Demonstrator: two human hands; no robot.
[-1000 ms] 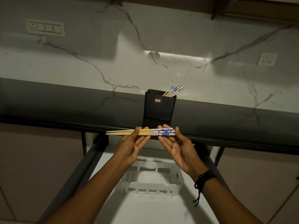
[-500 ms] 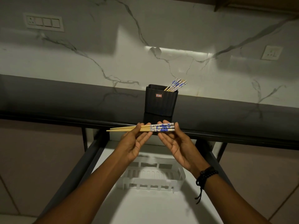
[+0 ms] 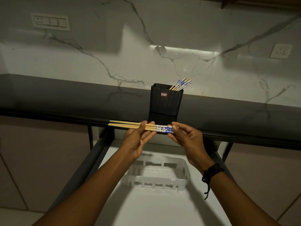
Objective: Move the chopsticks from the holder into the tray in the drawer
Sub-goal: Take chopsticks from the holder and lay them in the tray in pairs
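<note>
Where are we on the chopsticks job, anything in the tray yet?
Nothing shows in the white tray in the open drawer yet. In hand: a bundle of chopsticks held level between the left hand and right hand, above the drawer at the counter edge. Left: set that bundle into the tray, then fetch the chopsticks still standing in the black holder.

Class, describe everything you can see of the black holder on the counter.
The black holder is a squarish, ribbed, plastic-looking tub with an open top and a small red-and-white label on its front. It stands upright on the dark counter, against the marble wall. Blue-patterned chopsticks lean out of its right corner. No hand touches it.
</note>
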